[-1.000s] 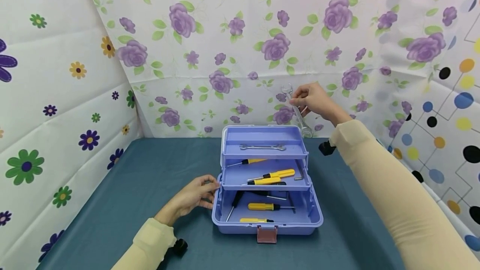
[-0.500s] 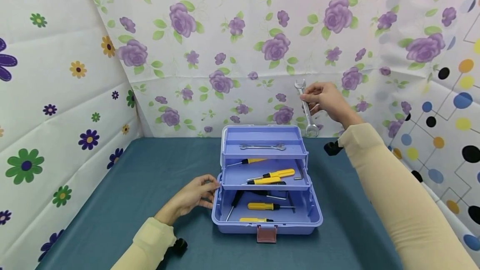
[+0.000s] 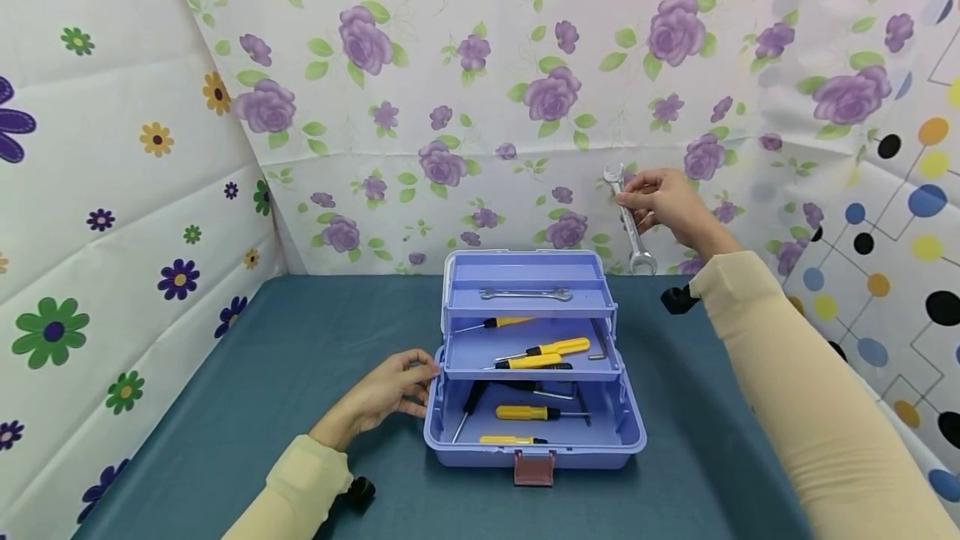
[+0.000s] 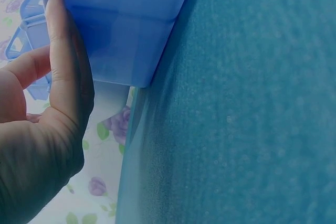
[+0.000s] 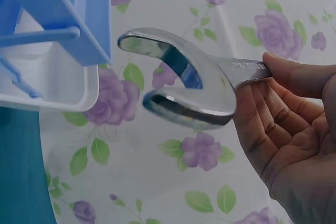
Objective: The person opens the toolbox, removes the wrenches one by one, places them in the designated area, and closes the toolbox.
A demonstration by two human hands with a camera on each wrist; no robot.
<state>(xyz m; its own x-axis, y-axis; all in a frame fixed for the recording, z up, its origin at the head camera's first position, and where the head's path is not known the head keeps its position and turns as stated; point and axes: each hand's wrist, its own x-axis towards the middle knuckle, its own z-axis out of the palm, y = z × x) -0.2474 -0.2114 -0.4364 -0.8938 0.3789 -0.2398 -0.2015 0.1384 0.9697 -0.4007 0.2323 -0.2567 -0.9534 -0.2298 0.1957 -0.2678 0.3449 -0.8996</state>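
Note:
My right hand [image 3: 670,205] pinches a silver open-ended wrench [image 3: 634,232] in the air, right of and above the toolbox. The wrench tilts, one end up near my fingertips and the other hanging lower; its open end [image 5: 184,80] looms large in the right wrist view. My left hand [image 3: 390,394] touches the left side of the blue toolbox [image 3: 536,458]; in the left wrist view its fairly straight fingers [image 4: 64,72] lie along the outer wall. The toolbox stands open with stepped trays. A second wrench [image 3: 525,294] lies in the top tray.
Yellow-handled screwdrivers [image 3: 558,347] and a hex key [image 3: 597,340] lie in the middle tray. Below, the bottom compartment holds another yellow screwdriver [image 3: 527,412] and black-handled tools [image 3: 474,398]. A reddish latch [image 3: 534,468] hangs in front. Floral cloth [image 3: 450,90] backs the teal table [image 3: 360,319].
My right hand has carried the wrench to the right, away from the toolbox's top corner. My left hand, the toolbox and the tools inside it have stayed where they were.

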